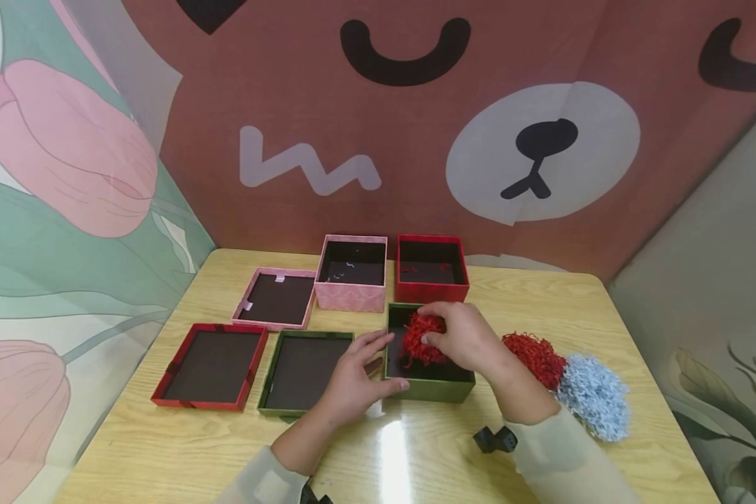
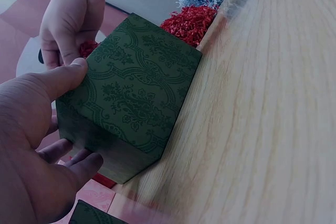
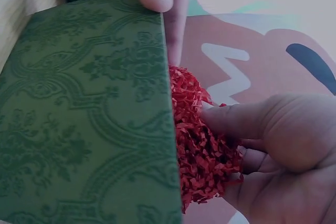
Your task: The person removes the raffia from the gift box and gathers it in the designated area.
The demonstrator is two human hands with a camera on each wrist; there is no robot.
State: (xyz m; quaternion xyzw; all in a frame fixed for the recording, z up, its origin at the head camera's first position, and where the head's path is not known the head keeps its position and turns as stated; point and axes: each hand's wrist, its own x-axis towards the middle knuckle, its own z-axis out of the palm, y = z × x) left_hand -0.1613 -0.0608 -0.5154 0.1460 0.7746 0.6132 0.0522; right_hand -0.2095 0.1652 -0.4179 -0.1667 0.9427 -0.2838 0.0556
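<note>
My right hand (image 1: pixel 469 336) grips a bundle of red crinkle-cut shredded paper (image 1: pixel 423 339) at the mouth of a green patterned box (image 1: pixel 431 390). In the right wrist view, the thumb and fingers close round the red shreds (image 3: pixel 202 145), which stick out past the box's rim. My left hand (image 1: pixel 355 381) is at the green box's left side. The left wrist view has its thumb lying on the rim of the green box (image 2: pixel 136 82) and the other fingers along the side wall. The box's dark interior is partly covered by the shreds and the right hand.
Behind stand a pink box (image 1: pixel 353 297) and a red box (image 1: pixel 431 290), each with a few shreds inside. Pink (image 1: pixel 274 323), red (image 1: pixel 209 404) and green (image 1: pixel 305 411) lids lie inside-up at left. More red shreds (image 1: pixel 535 358) and blue shreds (image 1: pixel 595 399) lie at right.
</note>
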